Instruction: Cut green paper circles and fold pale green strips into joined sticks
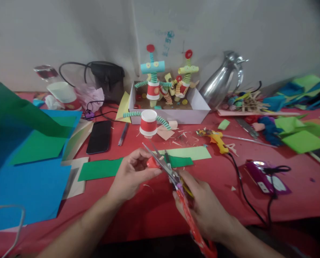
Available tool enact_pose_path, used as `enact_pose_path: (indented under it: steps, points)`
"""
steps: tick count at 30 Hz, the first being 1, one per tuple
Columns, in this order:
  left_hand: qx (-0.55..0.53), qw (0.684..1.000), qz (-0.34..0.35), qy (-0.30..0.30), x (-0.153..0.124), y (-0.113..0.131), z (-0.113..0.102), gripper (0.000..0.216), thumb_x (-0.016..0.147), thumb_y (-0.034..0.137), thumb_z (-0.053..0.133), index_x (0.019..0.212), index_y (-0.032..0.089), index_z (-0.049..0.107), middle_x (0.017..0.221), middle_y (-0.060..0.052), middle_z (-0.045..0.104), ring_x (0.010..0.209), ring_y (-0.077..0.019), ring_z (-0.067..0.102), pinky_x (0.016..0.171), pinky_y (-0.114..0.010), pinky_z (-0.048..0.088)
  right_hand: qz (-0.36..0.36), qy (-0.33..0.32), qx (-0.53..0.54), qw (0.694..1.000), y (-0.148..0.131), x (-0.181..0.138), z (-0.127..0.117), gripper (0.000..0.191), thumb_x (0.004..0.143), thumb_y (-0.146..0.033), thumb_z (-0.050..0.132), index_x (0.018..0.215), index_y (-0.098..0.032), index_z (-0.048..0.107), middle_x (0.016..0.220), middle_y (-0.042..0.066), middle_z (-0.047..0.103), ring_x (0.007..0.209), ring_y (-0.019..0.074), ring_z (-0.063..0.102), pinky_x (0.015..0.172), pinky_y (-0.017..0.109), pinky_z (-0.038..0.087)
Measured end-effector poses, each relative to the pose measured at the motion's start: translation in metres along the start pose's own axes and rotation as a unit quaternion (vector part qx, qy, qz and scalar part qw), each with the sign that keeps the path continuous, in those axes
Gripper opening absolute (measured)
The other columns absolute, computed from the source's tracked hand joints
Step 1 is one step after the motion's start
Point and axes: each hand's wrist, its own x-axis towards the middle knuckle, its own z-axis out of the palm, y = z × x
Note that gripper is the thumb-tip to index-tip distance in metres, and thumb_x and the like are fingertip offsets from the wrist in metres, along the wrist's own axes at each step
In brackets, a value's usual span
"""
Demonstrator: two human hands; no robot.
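Observation:
My left hand (131, 175) pinches a small red piece (151, 163) between thumb and fingers; its exact kind is hard to make out. My right hand (207, 206) is closed round scissors (185, 206) with red-wrapped handles. Their parted blades point up and left, right beside the red piece. Something dark and yellow also shows by my right fingers, partly hidden. Beneath the hands lie a dark green paper strip (99, 169) and a light green strip (196, 153). Just beyond stands a red and white paper cup (148, 123) with folded green paper arms.
A white box (170, 116) holds paper-cup robot figures at the back. A yellow glue gun (217, 141) and its cable lie to the right, near a purple device (266, 177). Leftward are a phone (99, 137), a pen (123, 134) and blue sheets (42, 193). A steel jug (221, 80) leans behind.

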Motion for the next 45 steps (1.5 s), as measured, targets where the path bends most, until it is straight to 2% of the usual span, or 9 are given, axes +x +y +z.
enact_pose_path:
  steps: [5,11,16,20,24,28,38,42,45]
  points:
    - [-0.013,1.0,0.002,0.019,-0.001,0.002,0.002,0.027,0.061,0.014,0.087,0.077,0.019,0.067,0.071,0.001,0.07,0.064,-0.0098,0.064,0.062,-0.02,0.054,0.039,-0.055,0.089,0.994,-0.01,0.0,-0.004,0.02,0.083,-0.009,0.053,0.098,-0.023,0.051,0.067,-0.008,0.046,0.055,0.0092,0.038,0.052,0.022,0.033]
    - [-0.009,1.0,-0.013,0.018,-0.001,0.001,0.003,0.024,0.065,0.017,0.086,0.079,0.018,0.066,0.076,0.0,0.072,0.069,-0.0122,0.067,0.068,-0.024,0.057,0.064,-0.08,0.115,0.988,-0.015,0.004,-0.006,0.011,0.088,-0.017,0.053,0.097,-0.022,0.05,0.065,-0.008,0.045,0.053,0.0083,0.04,0.051,0.021,0.034]
    - [-0.07,0.996,-0.022,0.044,0.004,0.002,0.002,0.024,0.066,0.019,0.085,0.084,0.02,0.07,0.084,-0.001,0.073,0.077,-0.0136,0.069,0.077,-0.027,0.059,0.018,-0.026,0.014,0.999,-0.007,0.003,-0.021,0.04,0.089,-0.034,0.062,0.124,-0.025,0.047,0.096,0.002,0.063,0.078,0.0163,0.059,0.071,0.03,0.052]
    - [-0.133,0.989,-0.02,0.063,0.007,0.003,-0.003,0.027,0.065,0.022,0.086,0.088,0.019,0.073,0.089,-0.002,0.074,0.084,-0.014,0.07,0.078,-0.022,0.058,-0.035,0.057,-0.124,0.99,0.017,-0.006,-0.031,0.055,0.085,-0.041,0.067,0.133,-0.027,0.046,0.121,0.01,0.062,0.103,0.0261,0.064,0.086,0.042,0.055]
    - [-0.152,0.986,-0.045,0.055,0.008,0.0,-0.006,0.027,0.064,0.023,0.088,0.089,0.02,0.075,0.09,-0.002,0.075,0.082,-0.013,0.07,0.076,-0.021,0.059,-0.092,0.123,-0.259,0.953,0.033,-0.011,-0.031,0.056,0.084,-0.038,0.068,0.135,-0.026,0.049,0.117,0.011,0.066,0.104,0.0305,0.066,0.082,0.046,0.057]
    - [-0.143,0.987,-0.05,0.054,0.009,-0.003,-0.008,0.026,0.066,0.025,0.087,0.088,0.019,0.076,0.092,-0.003,0.075,0.085,-0.0148,0.07,0.077,-0.023,0.059,-0.116,0.133,-0.303,0.937,0.035,-0.014,-0.031,0.053,0.085,-0.038,0.066,0.134,-0.023,0.052,0.116,0.011,0.067,0.104,0.0302,0.068,0.078,0.041,0.06]
    - [-0.066,0.994,-0.019,0.084,0.009,-0.004,-0.008,0.028,0.063,0.023,0.087,0.088,0.02,0.076,0.09,-0.004,0.076,0.083,-0.0159,0.07,0.079,-0.026,0.057,-0.103,0.111,-0.335,0.93,0.03,-0.022,-0.044,0.061,0.085,-0.053,0.066,0.135,-0.021,0.053,0.117,0.013,0.068,0.1,0.0332,0.069,0.076,0.049,0.062]
    - [-0.013,0.988,0.041,0.15,0.009,-0.004,-0.005,0.029,0.06,0.015,0.087,0.086,0.022,0.076,0.086,-0.002,0.076,0.08,-0.013,0.069,0.073,-0.021,0.055,-0.095,0.115,-0.339,0.929,0.021,-0.023,-0.035,0.06,0.085,-0.053,0.065,0.133,-0.017,0.057,0.114,0.016,0.07,0.095,0.0348,0.071,0.068,0.049,0.063]
    - [-0.017,0.985,0.036,0.168,0.009,-0.002,-0.003,0.026,0.061,0.016,0.086,0.085,0.019,0.076,0.087,-0.002,0.075,0.081,-0.0132,0.068,0.076,-0.023,0.054,-0.094,0.126,-0.344,0.926,0.014,-0.021,-0.024,0.058,0.086,-0.049,0.064,0.131,-0.013,0.059,0.109,0.017,0.071,0.086,0.0346,0.072,0.065,0.05,0.063]
